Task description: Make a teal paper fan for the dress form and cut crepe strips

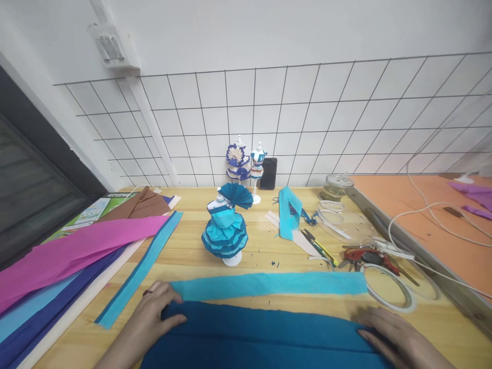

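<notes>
A wide sheet of dark blue crepe paper point(261, 335) lies at the front of the table and runs out of view at the bottom. At its left end is my left hand point(159, 307), thumb on the sheet and apart from the bent fingers. My right hand point(394, 330) has the sheet's right edge between thumb and fingers, partly blurred. Just beyond the sheet stretches a light blue paper strip point(269, 285), its left end close to my left fingertips. Farther back, a small dress form wears a ruffled blue paper dress point(225, 233) with a pleated fan point(236, 196).
Coloured crepe papers point(80, 241) and a blue strip point(140, 269) lie left. To the right are a tape roll point(407, 297), scissors point(371, 256), a yellow cutter point(325, 251), a folded blue strip point(286, 215) and a glass jar point(334, 188). Two dress forms point(238, 161) and a phone point(268, 173) stand behind.
</notes>
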Motion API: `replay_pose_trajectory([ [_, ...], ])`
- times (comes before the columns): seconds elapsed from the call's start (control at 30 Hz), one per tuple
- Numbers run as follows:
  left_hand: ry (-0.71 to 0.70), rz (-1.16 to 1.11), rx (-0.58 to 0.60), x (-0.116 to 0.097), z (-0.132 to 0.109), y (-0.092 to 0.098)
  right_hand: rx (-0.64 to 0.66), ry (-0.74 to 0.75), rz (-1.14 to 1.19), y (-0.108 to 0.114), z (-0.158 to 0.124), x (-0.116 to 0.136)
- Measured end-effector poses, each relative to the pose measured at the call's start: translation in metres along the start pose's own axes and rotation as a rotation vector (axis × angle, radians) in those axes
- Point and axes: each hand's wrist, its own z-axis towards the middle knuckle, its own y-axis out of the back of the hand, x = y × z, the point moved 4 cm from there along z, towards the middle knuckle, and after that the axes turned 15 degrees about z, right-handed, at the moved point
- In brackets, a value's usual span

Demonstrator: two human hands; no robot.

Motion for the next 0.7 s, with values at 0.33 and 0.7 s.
replay_pose_trajectory([
  [0.33, -0.037, -0.045, 0.096, -0.01, 0.005, 0.004, 0.022, -0.09, -0.014, 0.004, -0.008, -0.014],
  [0.7, -0.199, -0.023, 0.019, -0.054, 0.017, -0.006, -0.023, -0.125, 0.036, 0.011, -0.02, -0.011],
])
